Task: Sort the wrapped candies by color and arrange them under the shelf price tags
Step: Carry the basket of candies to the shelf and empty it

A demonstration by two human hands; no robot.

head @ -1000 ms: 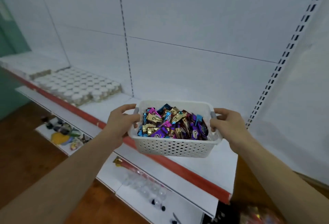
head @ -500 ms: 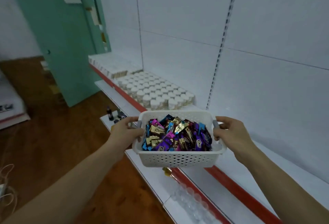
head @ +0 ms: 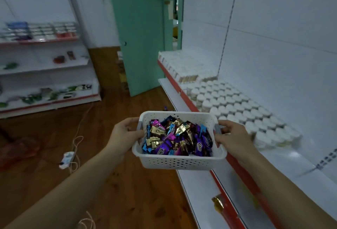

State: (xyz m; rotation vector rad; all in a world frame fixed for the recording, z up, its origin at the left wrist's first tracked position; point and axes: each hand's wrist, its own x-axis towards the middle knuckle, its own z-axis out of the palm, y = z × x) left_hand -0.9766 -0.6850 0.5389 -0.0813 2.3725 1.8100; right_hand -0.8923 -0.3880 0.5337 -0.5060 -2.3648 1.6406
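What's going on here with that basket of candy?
A person holds a white perforated basket by its end handles, the left hand on one and the right hand on the other. It is full of wrapped candies, purple, gold, blue and pink, all mixed together. The basket is in the air beside a store shelf, near rows of white-lidded jars.

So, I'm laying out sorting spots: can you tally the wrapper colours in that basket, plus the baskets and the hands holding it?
Wrapper colours: 4 (gold, purple, blue, pink)
White basket: 1
Hands gripping it: 2 (left hand, right hand)
Total: 7 entries; the heaped candies overlap too much to count singly.
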